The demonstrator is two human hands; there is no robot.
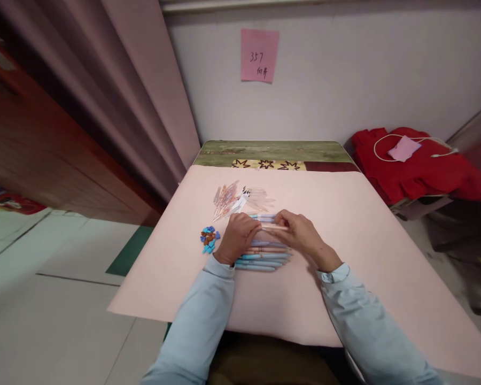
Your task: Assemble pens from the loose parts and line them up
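Both hands hold one pale peach pen (276,227) lengthwise between them, above the table. My left hand (240,232) pinches its left end, and my right hand (299,229) has its fingers closed on the right end. Under and in front of the hands lies a row of pens (260,262) in blue, lilac and peach, their pointed tips toward the right. The left hand covers part of this row. More blue and lilac pens (262,217) show just beyond the fingers.
Left of the hands is a small heap of blue and brown plastic pieces (210,239). Farther back lie thin, pale and brownish sticks (226,198) and clear slender ones (262,198). Pale paper (336,214) covers the table. A red cloth (417,166) with a white cable is at right.
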